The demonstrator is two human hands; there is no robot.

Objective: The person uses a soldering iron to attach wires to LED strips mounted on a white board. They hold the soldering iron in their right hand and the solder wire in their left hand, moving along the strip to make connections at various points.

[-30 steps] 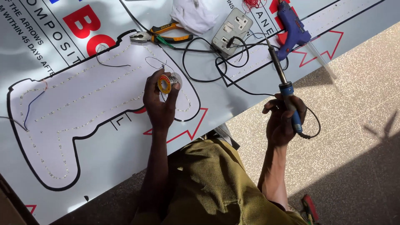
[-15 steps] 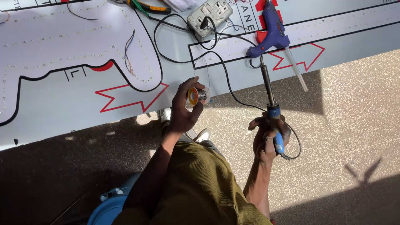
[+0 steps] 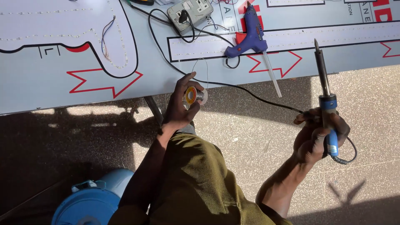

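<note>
Looking down from my head camera, my left hand has its fingers curled tight around a small solder spool, held just off the near edge of the pale signboard. My right hand is closed on the blue handle of the soldering iron, tip up, over the floor beyond that edge. On the board near its far edge lie a blue glue gun and a grey socket box.
</note>
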